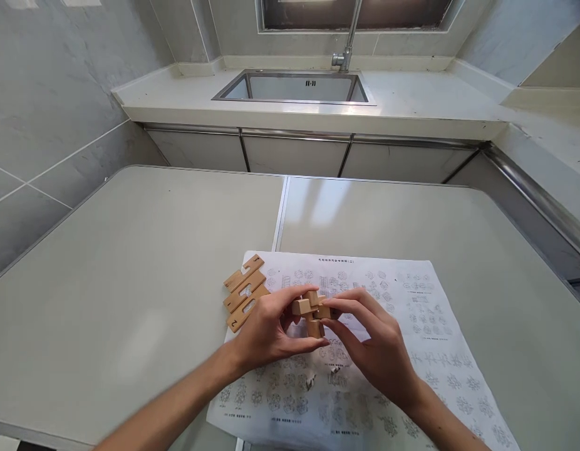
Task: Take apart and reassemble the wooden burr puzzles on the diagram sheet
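Between my two hands, a small wooden interlocking puzzle (312,308) of crossed blocks is held above a printed sheet. My left hand (275,322) grips it from the left, thumb under the lower block and index finger over the top. On the other side, my right hand (372,341) pinches the block that sticks out to the right. Flat wooden pieces with slots and numbers (244,291) lie side by side just left of the sheet's upper corner, partly behind my left hand. The instruction sheet (426,300) carries many small line diagrams and lies under both hands.
The pale table (130,269) has a seam (280,213) down its middle. Beyond it stands a counter (412,94) with a steel sink (294,88) and a faucet (346,56). A tiled wall (59,94) rises at the left.
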A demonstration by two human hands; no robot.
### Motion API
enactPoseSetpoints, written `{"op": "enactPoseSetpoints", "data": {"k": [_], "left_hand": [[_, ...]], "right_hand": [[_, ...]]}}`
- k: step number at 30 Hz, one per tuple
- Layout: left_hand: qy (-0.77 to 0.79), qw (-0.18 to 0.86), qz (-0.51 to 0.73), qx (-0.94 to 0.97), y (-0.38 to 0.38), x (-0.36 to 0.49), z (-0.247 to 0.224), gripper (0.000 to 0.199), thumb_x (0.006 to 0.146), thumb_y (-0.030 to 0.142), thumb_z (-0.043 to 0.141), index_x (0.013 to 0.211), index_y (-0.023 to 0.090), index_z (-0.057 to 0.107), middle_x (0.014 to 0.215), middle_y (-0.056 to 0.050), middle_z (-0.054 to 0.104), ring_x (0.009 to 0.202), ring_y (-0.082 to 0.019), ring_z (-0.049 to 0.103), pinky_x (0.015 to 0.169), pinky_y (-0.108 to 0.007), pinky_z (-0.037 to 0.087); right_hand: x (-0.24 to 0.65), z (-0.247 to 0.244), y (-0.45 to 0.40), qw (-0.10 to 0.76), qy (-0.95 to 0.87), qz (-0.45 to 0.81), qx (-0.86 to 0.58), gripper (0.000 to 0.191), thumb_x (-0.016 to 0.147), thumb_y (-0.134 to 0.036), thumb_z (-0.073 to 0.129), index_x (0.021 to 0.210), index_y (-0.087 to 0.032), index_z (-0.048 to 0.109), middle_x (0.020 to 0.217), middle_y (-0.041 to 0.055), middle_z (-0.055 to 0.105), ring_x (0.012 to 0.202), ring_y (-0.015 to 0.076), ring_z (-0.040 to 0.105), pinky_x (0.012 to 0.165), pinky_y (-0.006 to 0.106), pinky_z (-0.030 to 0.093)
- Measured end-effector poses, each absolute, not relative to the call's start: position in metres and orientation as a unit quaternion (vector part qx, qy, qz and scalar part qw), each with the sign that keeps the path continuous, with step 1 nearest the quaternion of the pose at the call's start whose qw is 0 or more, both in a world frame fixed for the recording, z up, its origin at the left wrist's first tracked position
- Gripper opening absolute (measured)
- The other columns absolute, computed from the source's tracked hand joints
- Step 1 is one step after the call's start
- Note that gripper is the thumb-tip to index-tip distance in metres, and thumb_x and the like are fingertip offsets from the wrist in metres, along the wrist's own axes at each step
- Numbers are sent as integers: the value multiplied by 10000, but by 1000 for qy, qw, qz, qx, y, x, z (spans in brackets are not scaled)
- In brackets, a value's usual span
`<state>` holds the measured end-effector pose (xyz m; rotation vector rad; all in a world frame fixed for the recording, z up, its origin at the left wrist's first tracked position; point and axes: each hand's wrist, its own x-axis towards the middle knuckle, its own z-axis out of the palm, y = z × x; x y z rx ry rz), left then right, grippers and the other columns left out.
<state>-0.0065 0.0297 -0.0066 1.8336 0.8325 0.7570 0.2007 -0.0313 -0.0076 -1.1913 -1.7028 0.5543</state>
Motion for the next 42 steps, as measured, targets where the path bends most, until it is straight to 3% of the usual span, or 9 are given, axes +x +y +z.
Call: {"op": "enactPoseSetpoints", "data": {"k": [7,12,23,31,42], "left_hand": [[331,436,285,787,32,-6,-2,733,716,387,959,1363,232,653,964,-15,666,699,-114,538,569,-221,445],[325,420,292,795,33,-9,-7,757,723,408,954,1402,287,641,1092,-45,599,783,-135,573,598,-232,495],[321,428,282,796,33,-9,-5,753,701,416,965,1371,262,658,1164,-64,669,831,-152,650,617,-235,539],[322,410,275,808,32,-8,-5,724,731,373,942,1371,221,640,1076,-43,769,700,-113,632,651,-234,556],[327,423,284,796,28,-10,-10,695,748,371,919,1367,213,645,836,9,735,637,-111,620,622,-217,546]], "right_hand": [[204,-7,-31,479,-710,244,-456,298,1000,-83,646,1241,-256,678,1039,52,673,873,186,710,753,329,639],[204,-6,-31,481,-700,255,-462,282,995,-100,663,1226,-260,691,1028,47,683,869,191,711,752,333,637],[205,-8,-32,484,-710,256,-443,343,989,-57,653,1264,-259,680,1030,45,667,873,178,698,757,319,634],[201,-8,-34,486,-698,249,-463,338,984,-59,667,1250,-266,692,1016,44,672,857,181,686,740,322,626],[202,-10,-33,477,-710,241,-458,355,1005,-66,629,1297,-263,674,1056,65,680,923,203,710,760,337,632]]}}
